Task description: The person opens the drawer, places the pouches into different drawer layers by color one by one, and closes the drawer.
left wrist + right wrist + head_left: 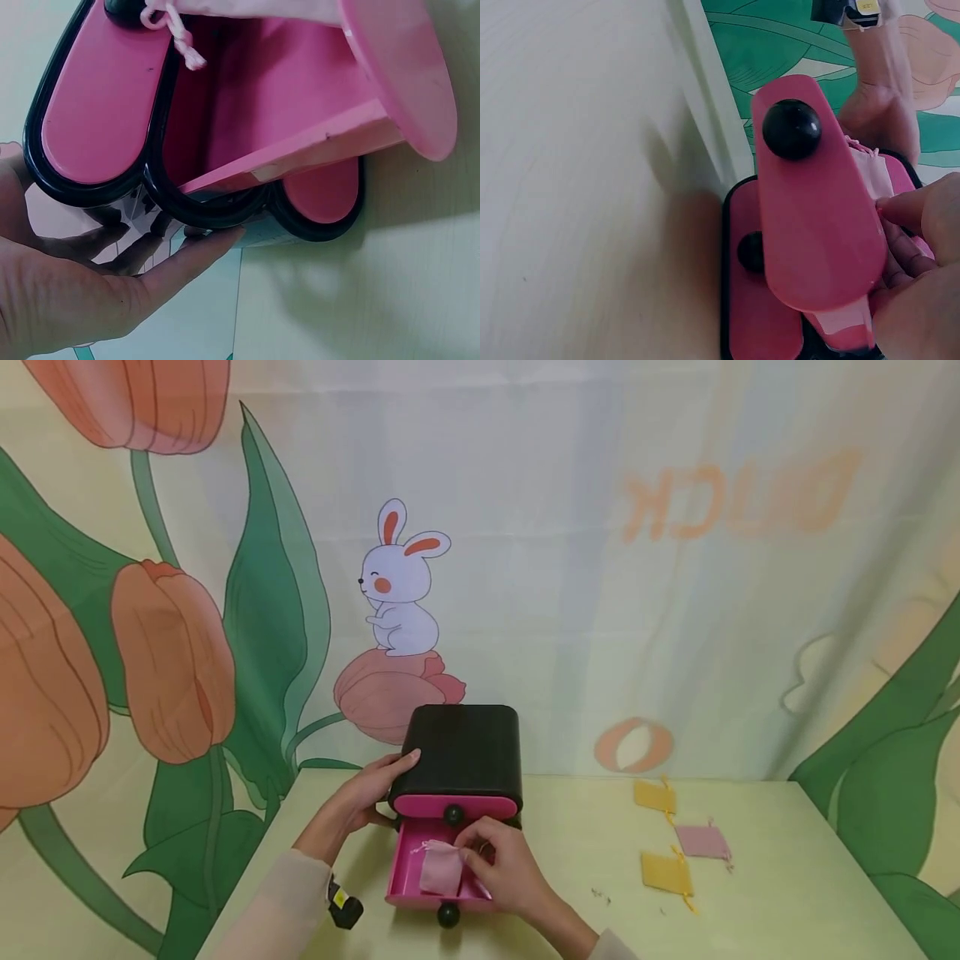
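A small black drawer box [465, 747] with pink drawer fronts and round black knobs stands against the backdrop. Its pulled-out pink drawer [408, 860] contains a pale pink drawstring pouch [441, 870]. My right hand [506, 864] reaches over the drawer's right side, pinching the pouch near its gathered top between thumb and fingers. On the left, my left hand [375, 785] grips the box's side, with one digit lying on the top. The left wrist view shows the fingers [187, 262] of that hand against the rounded black side. The pouch's cord hangs in the drawer opening there.
To the right on the table lie two yellow drawstring pouches [666, 872] and a mauve pouch [702, 841]. Tiny loose bits [600, 896] are scattered left of them. A printed cloth backdrop [525, 568] rises behind the table.
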Motion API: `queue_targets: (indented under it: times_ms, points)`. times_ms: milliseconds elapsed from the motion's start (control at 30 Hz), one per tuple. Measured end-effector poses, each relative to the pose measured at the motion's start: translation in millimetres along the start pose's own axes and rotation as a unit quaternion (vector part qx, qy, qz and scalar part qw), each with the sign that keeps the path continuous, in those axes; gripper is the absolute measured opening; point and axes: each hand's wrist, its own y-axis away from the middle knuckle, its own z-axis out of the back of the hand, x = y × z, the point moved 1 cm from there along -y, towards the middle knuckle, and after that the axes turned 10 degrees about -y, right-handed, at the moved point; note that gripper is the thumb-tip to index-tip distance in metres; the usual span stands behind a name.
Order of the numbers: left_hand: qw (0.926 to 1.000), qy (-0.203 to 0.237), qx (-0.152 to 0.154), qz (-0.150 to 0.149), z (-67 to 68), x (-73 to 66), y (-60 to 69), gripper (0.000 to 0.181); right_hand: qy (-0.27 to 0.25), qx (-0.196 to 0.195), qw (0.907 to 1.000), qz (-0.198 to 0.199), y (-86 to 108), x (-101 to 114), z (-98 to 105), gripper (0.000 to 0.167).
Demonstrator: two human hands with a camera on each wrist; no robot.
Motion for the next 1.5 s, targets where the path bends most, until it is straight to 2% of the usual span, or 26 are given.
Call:
queue_targets:
  times_ms: [267,500,667,867,1000,1100,1200,1333,1500]
  points:
    - [1.0,-0.005,-0.001,0.005,0.2,-1.6,0.3,0.096,-0.001,0.01,0.9998,0.02,-2.4,-2,-3,0.014]
    - [1.0,-0.008,0.0,0.003,1.7,-3.9,0.4,0.103,0.011,0.02,0.9997,0.0,-8.2,2,0,0.016]
    - [1.0,-0.008,0.003,0.001,0.7,-4.3,-2.0,0.102,0.036,0.022,0.9991,0.004,-8.8,3,1,0.016]
    - [1.0,-0.008,-0.001,0.005,0.2,-5.1,-2.9,0.099,0.056,0.04,0.9976,-0.012,-4.2,14,17,0.015]
    - [0.9999,-0.009,-0.004,0.007,0.5,-2.1,-2.5,0.098,0.052,0.043,0.9976,-0.018,7.9,24,46,0.017]
    - [1.0,-0.004,-0.003,0.004,0.7,-0.1,-2.3,0.099,0.059,0.017,0.9981,-0.01,20.1,20,79,0.014]
    - [1.0,0.001,-0.003,0.004,0.2,1.2,-1.8,0.1,0.068,-0.027,0.9972,-0.015,34.0,7,117,0.011]
    - [1.0,-0.002,0.001,-0.001,-0.6,-0.2,-1.8,0.098,0.07,-0.093,0.9913,-0.063,52.4,-13,169,0.009]
    - [1.0,-0.005,0.002,-0.004,0.9,-2.3,-0.6,0.097,0.103,-0.157,0.9744,-0.123,73.9,-42,226,0.019]
